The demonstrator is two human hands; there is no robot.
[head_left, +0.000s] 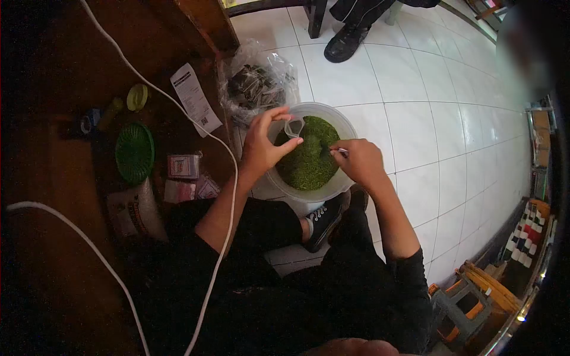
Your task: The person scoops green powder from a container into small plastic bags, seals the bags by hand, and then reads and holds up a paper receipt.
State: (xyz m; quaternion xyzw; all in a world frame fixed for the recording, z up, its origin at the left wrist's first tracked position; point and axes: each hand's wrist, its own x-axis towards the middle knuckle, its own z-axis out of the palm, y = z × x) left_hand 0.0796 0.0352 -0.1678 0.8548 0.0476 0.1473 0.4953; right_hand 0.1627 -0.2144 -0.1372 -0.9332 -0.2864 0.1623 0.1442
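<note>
A round, translucent plastic tub [350,121] on the floor holds a heap of finely chopped green flakes [312,169]. Over the tub's left side, my left hand [264,142] grips a small clear plastic container [294,127] between thumb and fingers, its mouth facing up; whether it is a bag or a cup is unclear. My right hand [361,161], at the tub's right side, pinches the thin handle of a spoon [342,151]. The spoon's far end dips toward a dark hollow in the flakes, and its bowl is hard to make out.
Behind the tub stands a clear bag [258,83] of dark dry pieces. A receipt [196,101], a green lid [135,152] and small packets [183,167] lie to the left. White cables [234,184] cross the view. Another person's shoe [346,43] rests on the tiles; a stool [460,308] stands lower right.
</note>
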